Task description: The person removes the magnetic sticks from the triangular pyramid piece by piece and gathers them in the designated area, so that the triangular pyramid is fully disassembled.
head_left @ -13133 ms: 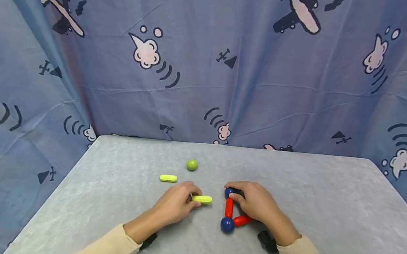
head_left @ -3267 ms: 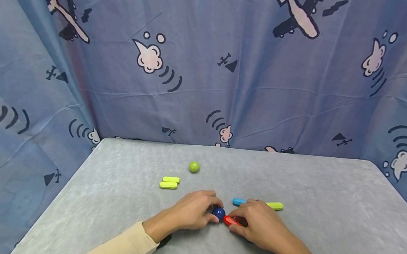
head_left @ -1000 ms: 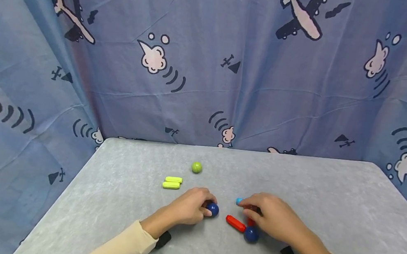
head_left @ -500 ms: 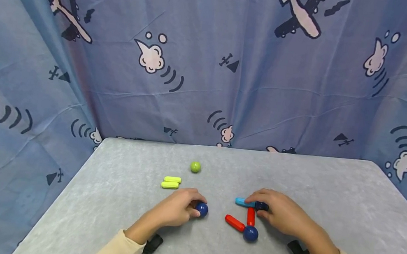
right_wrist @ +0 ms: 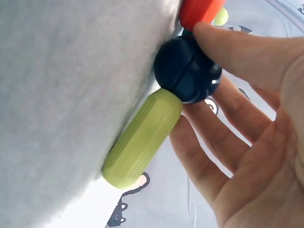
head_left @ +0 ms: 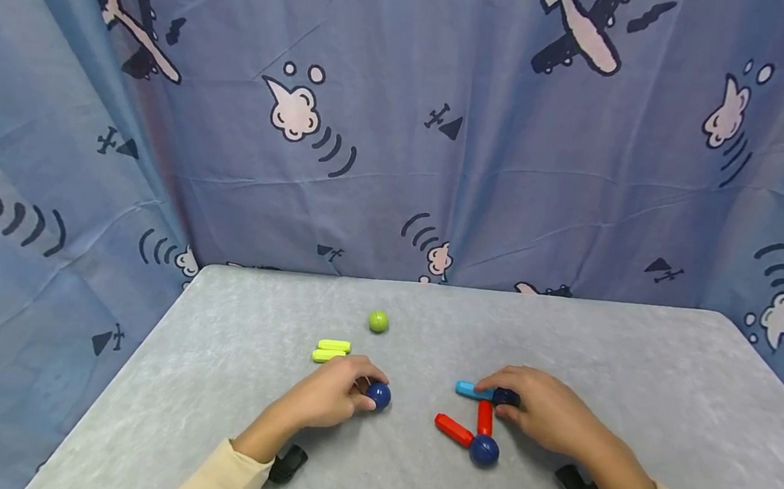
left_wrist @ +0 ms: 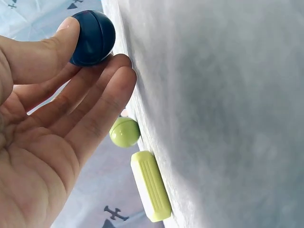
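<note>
Tabletop (head_left: 637,374) in pale gray lies under both hands of a person in cream sleeves (head_left: 219,481). At left, the left hand (head_left: 327,395) pinches a dark blue ball (head_left: 379,395) between thumb and fingers, well apart from the joined pieces. At right, the right hand (head_left: 554,411) grips a second blue ball (head_left: 506,397), its thumb on one side and fingers on the other. A light blue rod (head_left: 472,390) reaches leftward from that ball, and a red rod (head_left: 484,418) runs toward the person to a third blue ball (head_left: 483,451). From there a slanted red rod (head_left: 453,429) points left to a free end. The right wrist view shows a yellow-green rod (right_wrist: 142,140) against the gripped ball. Beyond the left hand, two yellow rods (head_left: 334,345) lie side by side near a green ball (head_left: 378,321), before a blue airplane-print curtain (head_left: 386,29).
</note>
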The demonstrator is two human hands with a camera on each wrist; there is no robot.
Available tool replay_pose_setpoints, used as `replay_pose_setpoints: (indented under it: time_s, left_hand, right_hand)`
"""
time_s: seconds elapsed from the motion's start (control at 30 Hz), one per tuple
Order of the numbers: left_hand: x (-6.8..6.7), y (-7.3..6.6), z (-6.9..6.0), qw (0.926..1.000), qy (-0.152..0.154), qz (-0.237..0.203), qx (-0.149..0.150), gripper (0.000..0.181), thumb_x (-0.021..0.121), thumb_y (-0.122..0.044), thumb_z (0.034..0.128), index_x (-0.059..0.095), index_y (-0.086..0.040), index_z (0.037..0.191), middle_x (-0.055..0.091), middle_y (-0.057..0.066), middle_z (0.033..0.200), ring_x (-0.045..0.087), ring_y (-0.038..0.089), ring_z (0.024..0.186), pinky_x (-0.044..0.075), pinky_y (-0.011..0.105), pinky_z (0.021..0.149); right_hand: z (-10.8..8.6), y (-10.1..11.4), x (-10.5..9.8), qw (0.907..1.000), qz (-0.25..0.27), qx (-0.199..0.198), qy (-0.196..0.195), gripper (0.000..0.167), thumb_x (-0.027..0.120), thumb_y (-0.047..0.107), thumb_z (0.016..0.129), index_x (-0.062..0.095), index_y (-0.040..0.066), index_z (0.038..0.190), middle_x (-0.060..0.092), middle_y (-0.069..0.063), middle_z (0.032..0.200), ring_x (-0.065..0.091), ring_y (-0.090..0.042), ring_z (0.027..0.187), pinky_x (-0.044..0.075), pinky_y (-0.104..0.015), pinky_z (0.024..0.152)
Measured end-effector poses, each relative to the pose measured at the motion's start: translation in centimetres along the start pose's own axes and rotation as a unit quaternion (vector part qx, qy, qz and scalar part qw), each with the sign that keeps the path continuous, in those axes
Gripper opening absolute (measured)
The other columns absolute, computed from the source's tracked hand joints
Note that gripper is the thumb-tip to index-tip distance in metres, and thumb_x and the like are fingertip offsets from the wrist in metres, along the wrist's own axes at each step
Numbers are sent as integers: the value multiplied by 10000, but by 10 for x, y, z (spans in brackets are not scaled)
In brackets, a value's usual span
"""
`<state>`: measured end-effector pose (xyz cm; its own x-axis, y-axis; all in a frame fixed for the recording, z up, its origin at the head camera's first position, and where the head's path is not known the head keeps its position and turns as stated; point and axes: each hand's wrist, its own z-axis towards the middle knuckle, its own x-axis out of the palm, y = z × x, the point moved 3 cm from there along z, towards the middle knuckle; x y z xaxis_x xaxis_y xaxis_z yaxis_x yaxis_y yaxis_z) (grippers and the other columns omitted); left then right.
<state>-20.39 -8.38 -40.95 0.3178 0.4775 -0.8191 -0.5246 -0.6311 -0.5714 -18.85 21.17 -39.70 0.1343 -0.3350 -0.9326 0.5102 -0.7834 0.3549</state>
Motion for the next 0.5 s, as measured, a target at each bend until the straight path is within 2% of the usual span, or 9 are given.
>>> replay_pose_setpoints:
  time_s: [0.23, 0.5]
  left_hand:
    - [-1, 3, -2, 10000, 25, -25, -9, 296, 743, -85, 874, 704, -54, 1166, 684, 23, 1030, 624, 122, 906, 515, 246, 803]
    - [-4, 3, -2, 10000, 1, -15, -60, 300, 746, -94, 873, 704, -66, 1169, 687, 26, 1033, 626, 131, 906, 511, 238, 800]
  right_hand:
    - [1, 2, 5, 9980, -97, -604, 178, 366, 804, 90, 809, 735, 346, 1062, 659, 25, 1191, 645, -234, 1071, 543, -466, 893]
    - [0, 3, 4, 9973, -33, -694, 219, 288, 822, 152, 794, 692, 361, 945, 649, 42, 1192, 640, -218, 1080, 534, -466, 921]
